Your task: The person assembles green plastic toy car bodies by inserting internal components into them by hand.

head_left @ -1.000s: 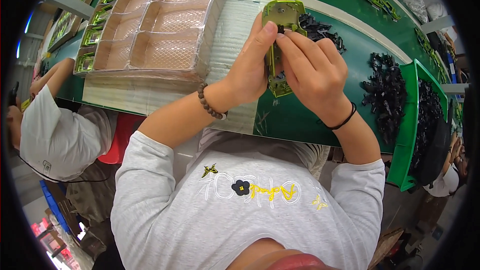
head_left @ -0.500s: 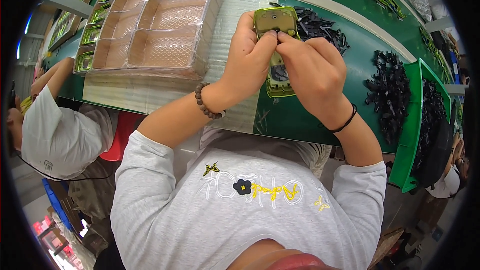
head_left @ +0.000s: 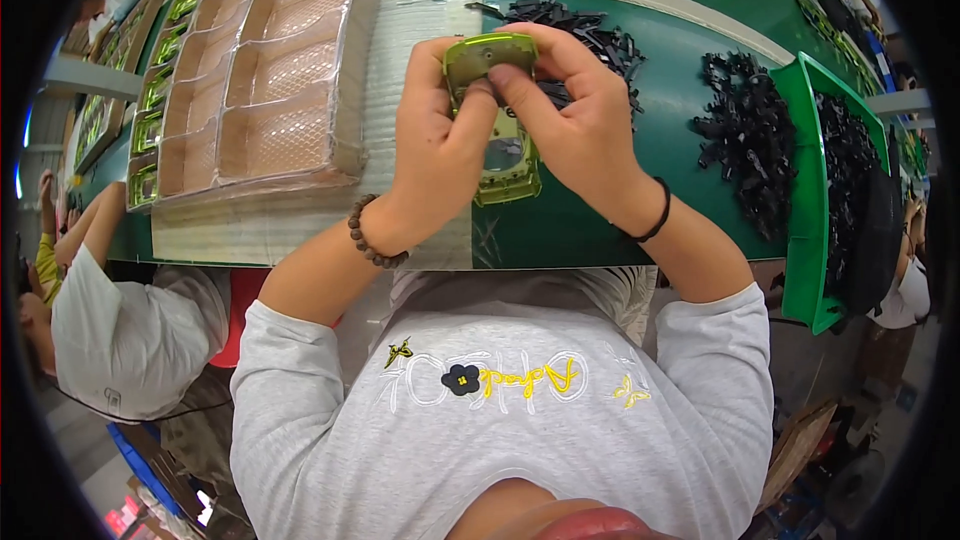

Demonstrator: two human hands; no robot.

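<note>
A green shell [head_left: 508,130] is being clamped by left grip [head_left: 435,135] and right grip [head_left: 585,125], black pieces [head_left: 610,45] lying at its two o'clock.

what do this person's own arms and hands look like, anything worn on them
The left hand is gloveless, with a brown beaded bracelet around its wrist. The right hand, also gloveless, has a thin black band around its wrist. Light grey sleeves end around the elbows.

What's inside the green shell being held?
Green shell: small round spot near its far end, greyish patch nearer the body. Thumbs of the left hand and right hand cover the middle; what's beneath is hidden.
</note>
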